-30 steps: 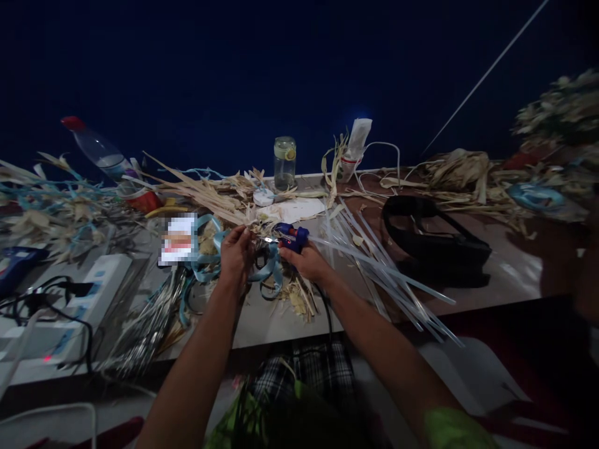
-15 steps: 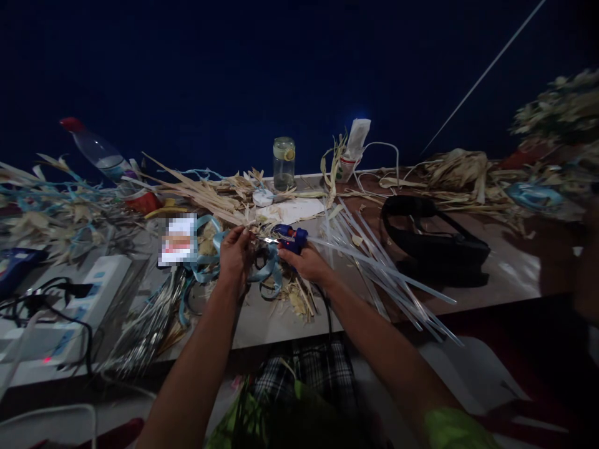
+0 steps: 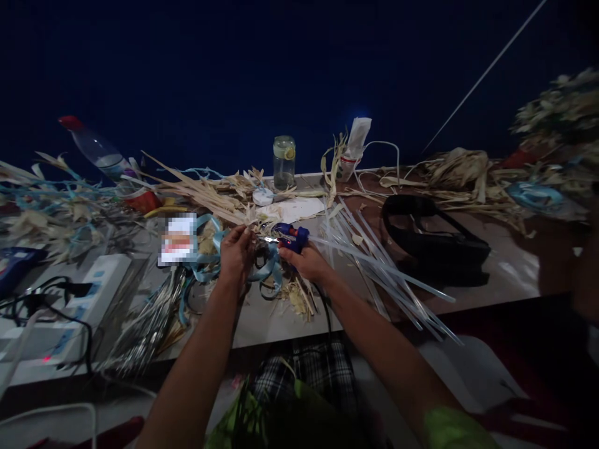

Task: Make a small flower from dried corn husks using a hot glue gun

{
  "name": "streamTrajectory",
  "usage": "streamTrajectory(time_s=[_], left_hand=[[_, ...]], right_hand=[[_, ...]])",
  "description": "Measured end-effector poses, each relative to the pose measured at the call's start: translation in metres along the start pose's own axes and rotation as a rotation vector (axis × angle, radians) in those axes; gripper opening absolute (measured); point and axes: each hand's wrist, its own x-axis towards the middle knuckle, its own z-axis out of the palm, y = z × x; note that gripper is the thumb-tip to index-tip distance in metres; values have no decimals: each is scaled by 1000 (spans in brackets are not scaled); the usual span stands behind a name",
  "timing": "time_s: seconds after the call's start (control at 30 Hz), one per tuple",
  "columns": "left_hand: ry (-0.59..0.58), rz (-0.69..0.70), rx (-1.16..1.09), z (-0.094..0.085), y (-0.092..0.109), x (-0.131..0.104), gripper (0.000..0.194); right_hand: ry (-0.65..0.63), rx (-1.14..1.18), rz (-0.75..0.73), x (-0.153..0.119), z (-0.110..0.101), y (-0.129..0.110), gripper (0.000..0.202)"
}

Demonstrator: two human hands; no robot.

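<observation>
My right hand [image 3: 306,259] is wrapped round a blue hot glue gun [image 3: 292,238], whose tip points left. A clear glue stick [image 3: 334,247] appears to run out of its back end. Close to the tip, my left hand [image 3: 237,249] is closed in a pinch; what sits between its fingertips is too small and dark to make out. Light blue ribbon [image 3: 269,269] lies curled beneath and between both hands. Dried husk scraps [image 3: 299,298] are scattered on the table just below the glue gun.
Several loose glue sticks [image 3: 397,280] spread to the right, beside a black strapped case [image 3: 435,249]. Behind stand a glass jar [image 3: 284,165] and a paper cup [image 3: 347,167]. On the left lie wire stems [image 3: 145,330] and a power strip [image 3: 88,305] with tangled cords.
Both hands stay almost still. The glue gun has shifted very slightly, with its tip still beside my left fingertips.
</observation>
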Motion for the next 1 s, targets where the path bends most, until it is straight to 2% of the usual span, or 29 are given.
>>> streamTrajectory(time_s=[0.3,0.4,0.63,0.8,0.9,1.0], left_hand=[[49,-7,-5,0,2,0,29],[27,-11,4,0,1,1,29],[29,-27,-23,-2,0,2,29],[-2,-12,-26,-2,2,0,29],[0,-18,-21,-1,2,0,28],[-4,5,-32,0,1,0,28]], right_hand=[[-28,-2,-6,-2,-2,-4,30],[-4,10,2,-1,-1,-2,31],[-45,-2,14,-4,-2,-5,31],[-40,213,67,-4,-5,-3,38],[53,431,101,1,-7,1,39],[124,642,237,6,-12,4,36]])
